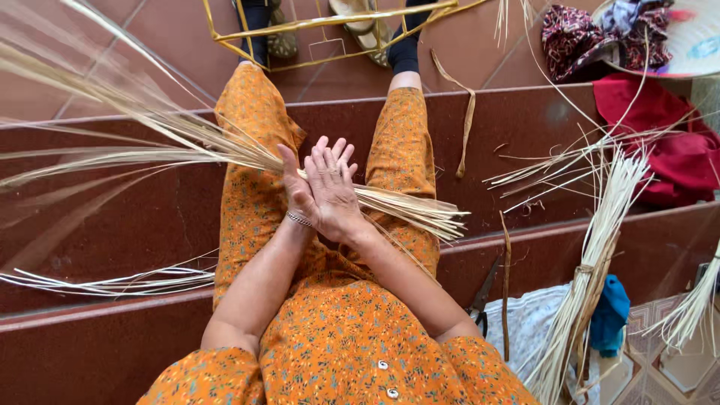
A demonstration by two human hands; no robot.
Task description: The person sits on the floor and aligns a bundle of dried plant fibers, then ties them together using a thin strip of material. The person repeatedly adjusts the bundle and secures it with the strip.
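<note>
Pale straw bundle (225, 146) pressed between flat palms over the lap, long axis running upper left to lower right (cut ends right); right hand (334, 191) uppermost, left hand (296, 187) beneath, fingers extended, not curled.

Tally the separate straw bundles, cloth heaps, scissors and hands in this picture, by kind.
Straw bundles: 4 (pressed between the palms, tied bundle, on the step at left, at right edge)
Cloth heaps: 3 (patterned, red, blue)
Scissors: 1
Hands: 2 (left hand, right hand)
Total: 10
</note>
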